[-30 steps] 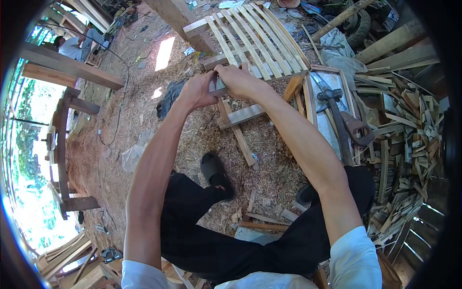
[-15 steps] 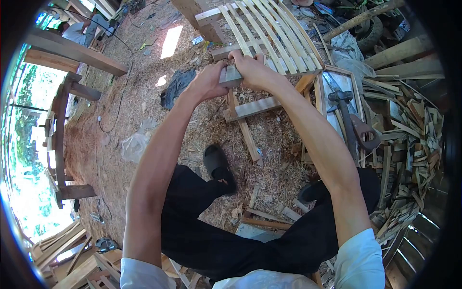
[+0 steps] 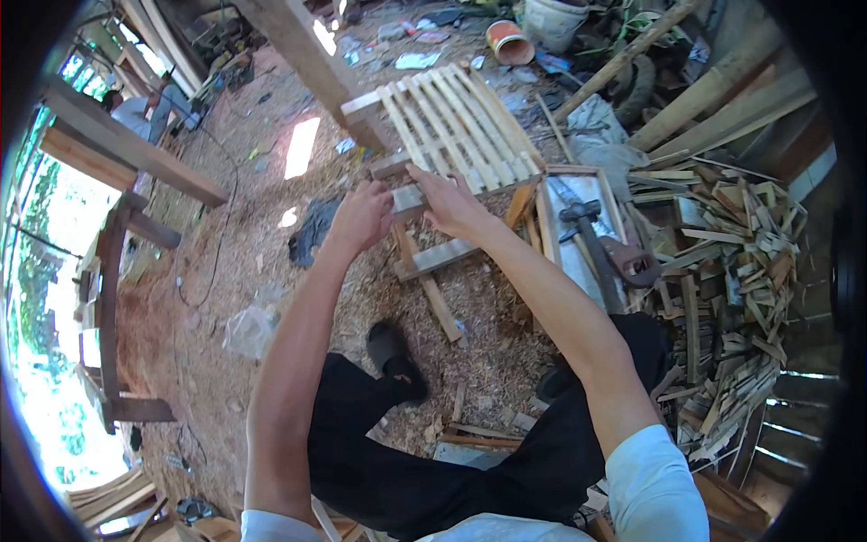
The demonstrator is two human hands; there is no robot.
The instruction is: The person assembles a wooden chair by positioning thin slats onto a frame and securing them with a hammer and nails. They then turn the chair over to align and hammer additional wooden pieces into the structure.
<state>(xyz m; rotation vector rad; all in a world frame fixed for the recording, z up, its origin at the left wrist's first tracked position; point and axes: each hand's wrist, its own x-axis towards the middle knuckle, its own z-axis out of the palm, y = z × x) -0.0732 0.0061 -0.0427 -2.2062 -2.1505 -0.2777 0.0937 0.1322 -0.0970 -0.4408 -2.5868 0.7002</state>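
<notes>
A slatted wooden frame (image 3: 444,132) of pale strips stands ahead of me, its near end toward my hands. My left hand (image 3: 363,217) has its fingers curled at the left end of the frame's near wooden rail (image 3: 408,200). Just to its right, my right hand (image 3: 449,206) grips the same rail, with fingers over the top and the thumb on the near side. Beneath the rail, a lower crosspiece (image 3: 442,256) joins a slanting wooden leg (image 3: 441,307). The undersides of the fingers are hidden.
A hammer (image 3: 580,211) and a handsaw (image 3: 632,262) lie on a framed panel (image 3: 539,221) at right, beside piled wood scraps (image 3: 750,235). A thick post (image 3: 307,63) stands behind. Black plastic (image 3: 313,230) and a clear bag (image 3: 250,330) lie on shavings. Another person (image 3: 135,113) is far left.
The view has tilted up and shifted right, so buckets now show at the back. Both hands stay at the rail; the left hand's fingers look more curled at its end.
</notes>
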